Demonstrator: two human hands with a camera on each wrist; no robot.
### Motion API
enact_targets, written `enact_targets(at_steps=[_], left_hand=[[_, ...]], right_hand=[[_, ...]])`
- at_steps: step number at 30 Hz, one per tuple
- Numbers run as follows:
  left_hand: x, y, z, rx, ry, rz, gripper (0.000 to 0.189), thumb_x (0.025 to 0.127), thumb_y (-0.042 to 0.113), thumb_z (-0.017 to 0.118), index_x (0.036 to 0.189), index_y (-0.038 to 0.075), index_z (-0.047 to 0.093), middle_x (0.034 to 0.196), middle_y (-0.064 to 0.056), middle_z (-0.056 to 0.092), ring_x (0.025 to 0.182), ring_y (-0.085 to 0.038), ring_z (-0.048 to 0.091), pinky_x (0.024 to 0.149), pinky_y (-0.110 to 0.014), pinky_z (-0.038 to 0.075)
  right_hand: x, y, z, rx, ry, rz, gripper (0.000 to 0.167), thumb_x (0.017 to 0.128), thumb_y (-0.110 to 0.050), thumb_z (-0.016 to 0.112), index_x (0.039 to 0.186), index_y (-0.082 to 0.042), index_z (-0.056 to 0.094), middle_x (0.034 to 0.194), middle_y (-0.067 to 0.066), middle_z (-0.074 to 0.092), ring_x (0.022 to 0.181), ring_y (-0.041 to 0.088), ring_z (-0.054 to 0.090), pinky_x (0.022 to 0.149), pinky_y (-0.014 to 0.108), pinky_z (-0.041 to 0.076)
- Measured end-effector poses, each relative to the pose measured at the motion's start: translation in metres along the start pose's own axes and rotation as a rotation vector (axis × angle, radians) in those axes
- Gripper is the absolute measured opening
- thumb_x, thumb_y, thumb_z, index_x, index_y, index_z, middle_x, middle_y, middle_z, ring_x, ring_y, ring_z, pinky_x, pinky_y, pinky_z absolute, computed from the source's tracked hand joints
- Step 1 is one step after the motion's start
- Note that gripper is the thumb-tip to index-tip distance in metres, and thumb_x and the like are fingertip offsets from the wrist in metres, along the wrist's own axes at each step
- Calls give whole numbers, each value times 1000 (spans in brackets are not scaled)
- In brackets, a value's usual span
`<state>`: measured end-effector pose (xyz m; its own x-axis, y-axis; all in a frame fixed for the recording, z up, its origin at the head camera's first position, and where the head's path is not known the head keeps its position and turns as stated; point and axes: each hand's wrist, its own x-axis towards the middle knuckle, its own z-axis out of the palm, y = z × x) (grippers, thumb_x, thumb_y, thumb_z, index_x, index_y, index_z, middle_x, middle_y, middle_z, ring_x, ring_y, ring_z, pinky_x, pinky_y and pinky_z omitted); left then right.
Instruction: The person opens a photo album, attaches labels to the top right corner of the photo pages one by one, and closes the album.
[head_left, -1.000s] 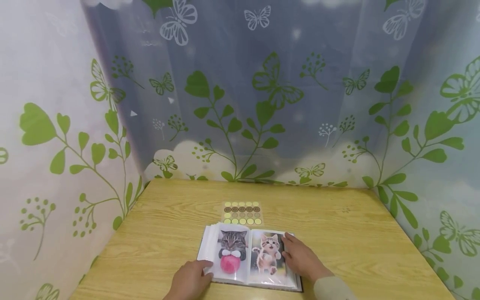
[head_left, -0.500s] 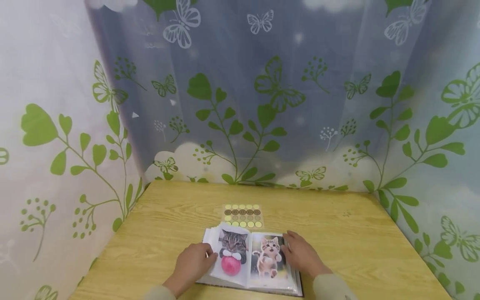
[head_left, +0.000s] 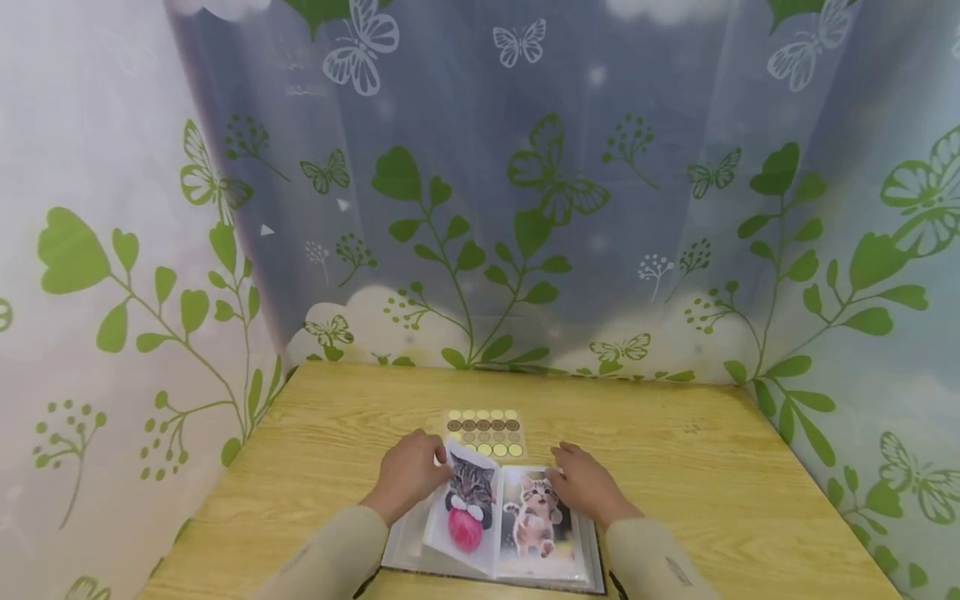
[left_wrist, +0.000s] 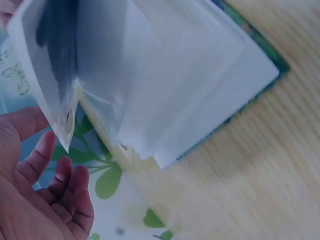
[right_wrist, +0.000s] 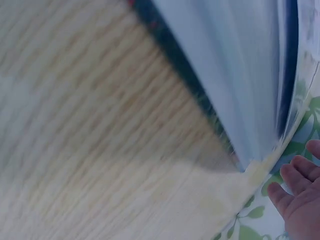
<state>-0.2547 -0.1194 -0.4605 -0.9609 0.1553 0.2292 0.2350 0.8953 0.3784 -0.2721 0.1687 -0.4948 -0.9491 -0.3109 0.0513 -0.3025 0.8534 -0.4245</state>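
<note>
A photo album (head_left: 408,546) lies spread on the table. Its left page, with a grey tabby cat and a pink ball (head_left: 465,529), stands partly raised. My left hand (head_left: 408,475) pinches this page near its far corner. In the left wrist view, the lifted page (left_wrist: 32,55) stands between thumb and index finger of the left hand (left_wrist: 45,200), the other fingers bent below it. My right hand (head_left: 596,487) rests at the far right corner of the kitten photo page (head_left: 534,533). The right wrist view has the right hand's (right_wrist: 300,200) fingers loosely extended beside the page edges.
Just behind the album lies a sheet of round stickers (head_left: 483,425), in yellow and brown rows. The wooden table (head_left: 675,442) reaches to a curtain (head_left: 480,250) printed with leaves and butterflies, which encloses the back and sides.
My left hand has moved from the album's near left edge up to the far corner, lifting the cat page towards the right. My right hand has shifted slightly to the far corner.
</note>
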Motion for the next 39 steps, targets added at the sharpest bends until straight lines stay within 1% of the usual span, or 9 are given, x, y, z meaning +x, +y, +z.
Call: enact_targets(at_steps=[6,10,14,18,23,28,30,35,39], left_hand=[[8,-4,7,141,-52,60,29,69,18,83,93,8,72,90,-7,57,88,-27,54,80,-49,47],[14,-6,16,169,-103,67,35,69,11,80,103,6,72,94,-10,60,94,-31,56,84,-52,46],[24,-2,28,114,-112,5,45,71,7,75,114,3,67,103,-16,61,103,-37,55,89,-57,45],[33,1,43,97,-94,-74,50,79,12,69,127,2,61,114,-22,59,111,-40,53,94,-57,43],[36,-1,56,123,-37,-167,42,93,30,62,121,-2,63,113,-24,58,113,-40,53,96,-55,42],[35,-5,59,167,-6,-199,51,95,46,60,105,-3,67,105,-23,59,106,-38,55,92,-54,44],[35,-6,60,169,-26,-215,54,95,49,57,101,-4,68,106,-24,59,107,-39,54,93,-55,44],[35,-6,59,156,-101,-267,55,96,49,54,101,-4,71,116,-27,58,116,-41,51,97,-59,42],[39,-4,58,133,-120,-257,49,97,43,53,100,-2,72,114,-25,58,117,-41,50,96,-59,42]], right_hand=[[5,-14,8,-23,-37,-20,49,101,-24,56,139,6,51,147,27,43,133,44,42,110,56,34],[11,-17,12,-46,-44,-32,49,101,-25,55,138,7,51,146,27,44,133,44,43,110,55,35],[18,-18,12,-52,-33,-35,48,101,-25,55,138,6,52,145,27,45,132,43,44,110,54,35],[26,-20,12,-30,-35,-16,48,102,-26,53,138,6,52,145,27,46,133,43,44,111,55,34],[38,-20,14,-5,-35,16,47,103,-26,52,138,6,52,144,28,46,133,44,43,111,56,33],[44,-18,18,-13,-56,40,47,103,-26,51,137,7,52,143,28,47,134,44,42,111,56,33],[46,-17,20,-43,-56,30,45,102,-25,51,134,7,55,141,28,49,134,43,42,111,56,33],[48,-19,25,-94,-46,20,30,102,-24,51,110,2,65,136,27,53,133,43,43,109,60,34],[51,-22,30,-116,-55,36,32,103,-26,49,112,0,66,138,25,52,133,42,43,107,63,33]])
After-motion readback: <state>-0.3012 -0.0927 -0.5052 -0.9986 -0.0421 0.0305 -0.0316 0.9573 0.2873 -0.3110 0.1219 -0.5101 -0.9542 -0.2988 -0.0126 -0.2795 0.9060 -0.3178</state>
